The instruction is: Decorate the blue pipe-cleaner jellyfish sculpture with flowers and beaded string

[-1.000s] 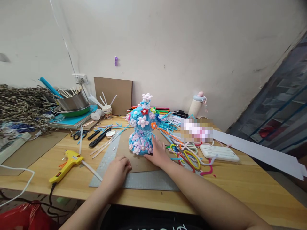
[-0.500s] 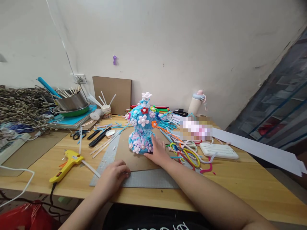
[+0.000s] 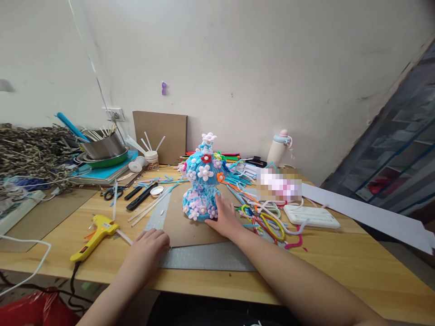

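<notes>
A blue mushroom-shaped pipe-cleaner craft (image 3: 204,170) stands upright on a brown cardboard sheet (image 3: 197,234). Small flowers in white, pink, red and orange dot its cap and base, and a white flower tops it. My right hand (image 3: 227,219) grips the right side of the base, thumb at the front; its other fingers are partly hidden behind. Palm down, my left hand (image 3: 149,246) rests at the left edge of the grey cutting mat (image 3: 210,258), its fingers loosely bent and nothing visible in them. Left of it lies a yellow hot glue gun (image 3: 95,237).
Scissors with yellow handles (image 3: 272,224) lie among loose pipe cleaners at the right, near a white flat case (image 3: 311,216). A black utility knife (image 3: 142,197) and a white lid (image 3: 157,192) lie left of the craft. A bottle (image 3: 277,149) stands by the wall.
My left hand has moved left, off the cardboard's front edge and toward the glue gun. My right hand stays on the craft, and the view has tilted slightly.
</notes>
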The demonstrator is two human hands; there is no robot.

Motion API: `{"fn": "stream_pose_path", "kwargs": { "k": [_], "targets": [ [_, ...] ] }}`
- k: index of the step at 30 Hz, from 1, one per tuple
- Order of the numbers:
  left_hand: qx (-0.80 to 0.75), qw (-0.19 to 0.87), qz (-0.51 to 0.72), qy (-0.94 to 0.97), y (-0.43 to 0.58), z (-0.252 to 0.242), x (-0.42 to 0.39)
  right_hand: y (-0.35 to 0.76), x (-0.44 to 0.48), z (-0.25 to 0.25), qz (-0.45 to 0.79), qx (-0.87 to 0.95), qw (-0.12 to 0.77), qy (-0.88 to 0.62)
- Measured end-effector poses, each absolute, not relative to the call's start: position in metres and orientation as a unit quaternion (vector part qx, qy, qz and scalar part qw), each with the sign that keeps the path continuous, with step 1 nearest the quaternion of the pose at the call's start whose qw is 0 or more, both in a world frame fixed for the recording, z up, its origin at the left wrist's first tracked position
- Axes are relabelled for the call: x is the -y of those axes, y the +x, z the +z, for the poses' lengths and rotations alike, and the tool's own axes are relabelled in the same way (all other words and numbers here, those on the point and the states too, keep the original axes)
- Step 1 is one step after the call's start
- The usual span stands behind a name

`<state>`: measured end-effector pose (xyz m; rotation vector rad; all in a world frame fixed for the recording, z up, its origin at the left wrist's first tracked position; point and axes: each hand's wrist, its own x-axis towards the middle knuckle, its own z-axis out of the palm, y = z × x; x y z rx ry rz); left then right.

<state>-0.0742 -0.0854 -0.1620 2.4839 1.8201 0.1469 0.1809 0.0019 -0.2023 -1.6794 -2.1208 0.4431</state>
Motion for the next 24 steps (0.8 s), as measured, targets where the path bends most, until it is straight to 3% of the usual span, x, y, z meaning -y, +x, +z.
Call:
{"fn": "stream_pose_path", "kwargs": {
  "k": [7, 14, 21, 24],
  "targets": [
    [-0.702, 0.021, 0.158, 0.694, -0.102, -0.153, 0.066, 0.180, -0.001, -0.201, 0.160, 0.758, 0.201, -0.599],
    [-0.723, -0.085, 0.140, 0.671, -0.115, -0.151, 0.050, 0.181, 0.003, -0.196, 0.164, 0.755, 0.198, -0.603],
    [-0.716, -0.093, 0.119, 0.681, -0.082, -0.152, 0.035, 0.200, 0.005, -0.181, 0.181, 0.752, 0.135, -0.619],
    [-0.705, -0.047, 0.094, 0.702, -0.061, -0.153, 0.022, 0.207, 0.003, -0.171, 0.186, 0.747, 0.082, -0.633]
  ]
}}
